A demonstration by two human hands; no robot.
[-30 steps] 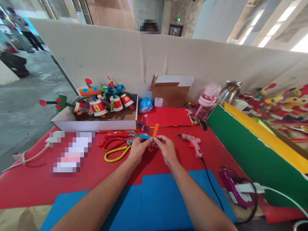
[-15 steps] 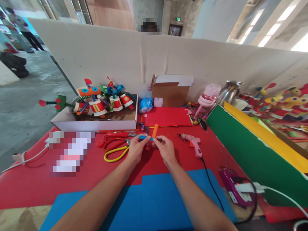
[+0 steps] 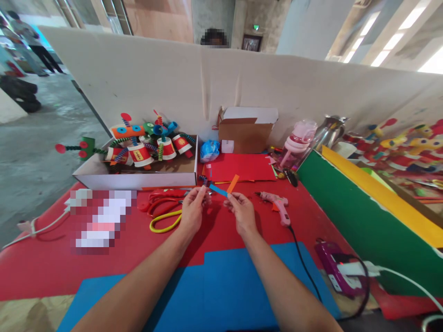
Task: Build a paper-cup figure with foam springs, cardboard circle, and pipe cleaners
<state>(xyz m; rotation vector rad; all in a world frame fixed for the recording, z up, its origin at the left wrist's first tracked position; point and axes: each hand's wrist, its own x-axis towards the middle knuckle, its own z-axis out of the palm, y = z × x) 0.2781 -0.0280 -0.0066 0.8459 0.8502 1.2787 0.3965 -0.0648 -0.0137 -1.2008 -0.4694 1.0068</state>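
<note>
The right hand [image 3: 244,214] is pinching a narrow blue paper-like strip [image 3: 218,190] and a narrow orange paper-like strip [image 3: 233,184] where they are meeting.
Both strips are sitting above the middle of the red-covered table [image 3: 221,235], spreading from the right hand into a V; the pinch is probably holding their meeting ends together and leaving the free ends exposed. The left hand [image 3: 192,207] is hovering just beside the blue strip's free end, its fingers curling; I cannot tell whether they are pinching anything. To the right, a pink plastic glue gun [image 3: 278,202] is lying with its nozzle pointing left, presumably for easy reach. At far left, a low white cardboard box [image 3: 145,180] is holding red-and-white paper-cup figures [image 3: 140,155], likely keeping them off the worktop.
</note>
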